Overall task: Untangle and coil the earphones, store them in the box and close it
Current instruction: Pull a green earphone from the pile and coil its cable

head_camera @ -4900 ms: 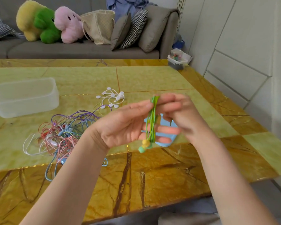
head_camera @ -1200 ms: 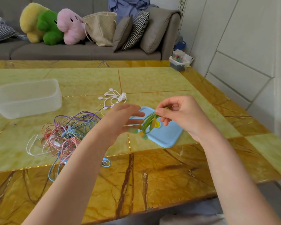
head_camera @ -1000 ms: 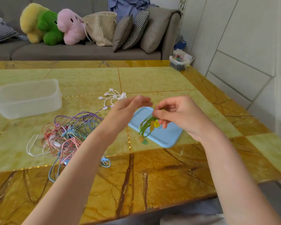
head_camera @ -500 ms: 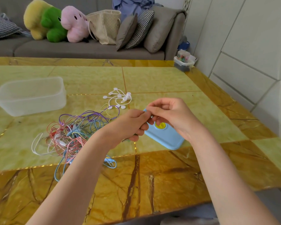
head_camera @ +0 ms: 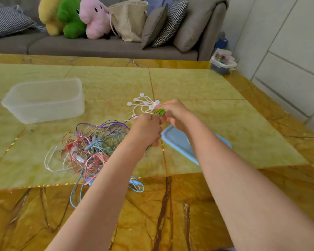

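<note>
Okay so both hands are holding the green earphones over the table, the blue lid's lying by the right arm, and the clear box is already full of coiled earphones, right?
Not quite. The head view shows the clear box looking empty; the other earphones lie tangled on the table. The rest holds: left hand and right hand hold the green earphones, and the blue lid lies by the right arm.

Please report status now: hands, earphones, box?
Both hands, left and right, grip green earphones. Box open, holds nothing. Lid under right arm. Tangle waits.
</note>
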Action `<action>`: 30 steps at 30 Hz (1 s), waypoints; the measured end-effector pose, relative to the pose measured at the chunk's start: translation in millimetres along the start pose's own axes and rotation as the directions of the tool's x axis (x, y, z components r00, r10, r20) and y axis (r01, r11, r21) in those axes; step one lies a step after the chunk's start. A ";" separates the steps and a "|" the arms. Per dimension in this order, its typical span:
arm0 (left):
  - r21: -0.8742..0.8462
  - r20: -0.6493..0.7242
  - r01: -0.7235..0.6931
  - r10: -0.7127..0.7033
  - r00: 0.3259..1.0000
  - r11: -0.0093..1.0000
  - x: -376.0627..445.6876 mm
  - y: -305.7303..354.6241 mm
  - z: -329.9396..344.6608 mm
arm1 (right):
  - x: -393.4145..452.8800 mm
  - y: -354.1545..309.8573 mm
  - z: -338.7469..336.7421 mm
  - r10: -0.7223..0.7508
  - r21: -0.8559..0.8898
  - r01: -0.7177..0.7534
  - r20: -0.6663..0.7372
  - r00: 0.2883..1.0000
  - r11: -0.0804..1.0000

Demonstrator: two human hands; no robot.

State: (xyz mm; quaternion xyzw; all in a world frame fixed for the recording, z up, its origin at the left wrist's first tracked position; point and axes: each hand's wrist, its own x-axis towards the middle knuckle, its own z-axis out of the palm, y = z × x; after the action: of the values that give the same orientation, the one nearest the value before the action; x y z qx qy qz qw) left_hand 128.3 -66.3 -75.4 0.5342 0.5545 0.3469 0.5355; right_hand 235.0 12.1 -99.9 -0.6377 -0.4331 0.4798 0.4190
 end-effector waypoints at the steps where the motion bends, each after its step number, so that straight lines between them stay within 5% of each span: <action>1: -0.002 0.008 0.004 -0.004 1.000 1.000 -1.7 0.7 1.5 | -4.0 -0.9 -6.7 -0.008 0.034 0.009 -0.039 0.999 0.999; 6: -0.028 0.024 0.000 0.001 1.000 1.000 -7.0 1.6 10.8 | -33.1 0.4 -51.7 -0.038 0.165 0.078 -0.234 0.972 0.983; 11: -0.113 0.017 -0.004 0.006 1.000 0.994 -10.5 3.7 27.8 | -73.4 16.3 -87.0 0.021 0.241 0.035 -0.228 0.974 0.970; 19: -0.104 0.114 -0.025 0.037 0.993 0.994 -19.6 3.8 65.7 | -92.5 51.0 -95.5 0.021 -0.063 -0.039 -0.265 0.964 0.997; 30: -0.015 0.146 -0.127 0.128 0.981 0.992 -22.7 -9.2 78.7 | -92.8 58.6 -103.6 -0.022 -0.037 0.013 -0.246 0.969 0.999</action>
State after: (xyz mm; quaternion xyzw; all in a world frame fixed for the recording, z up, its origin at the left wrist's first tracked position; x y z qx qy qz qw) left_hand 198.9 -104.6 -93.8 0.5911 0.4774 0.3419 0.5530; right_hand 329.6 -104.8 -113.0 -0.6958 -0.3917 0.3853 0.4626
